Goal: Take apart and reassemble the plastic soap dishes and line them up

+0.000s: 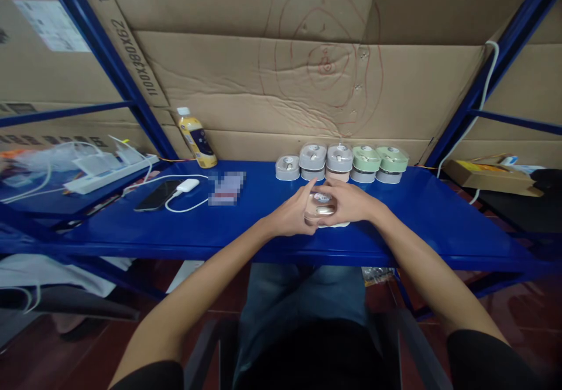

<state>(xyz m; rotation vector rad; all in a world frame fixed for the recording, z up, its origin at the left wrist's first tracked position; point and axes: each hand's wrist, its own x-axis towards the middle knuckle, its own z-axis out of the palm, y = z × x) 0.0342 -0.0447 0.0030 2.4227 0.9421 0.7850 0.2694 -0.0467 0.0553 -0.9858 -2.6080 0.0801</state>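
Note:
Near the front middle of the blue table, a small beige box (322, 205) with a clear lid is between my two hands. Its lid carries a round label and a shiny, silvery piece shows through. My left hand (293, 211) wraps the box's left side, thumb toward me. From the right, my right hand (349, 201) grips the other side with curled fingers. Something white (338, 225) lies under the right hand, mostly hidden. Beyond the hands stand similar lidded boxes in a row: a single grey box (287, 168), grey-lidded stacks (312, 161) and green-lidded stacks (366, 163).
On the blue table (263, 235) to the left are a phone (158, 195), a white charger (188, 185) with cable and a yellow drink bottle (197, 139). A power strip (109, 173) sits farther left. An open cardboard box (492, 178) stands at right. Blue posts frame both sides.

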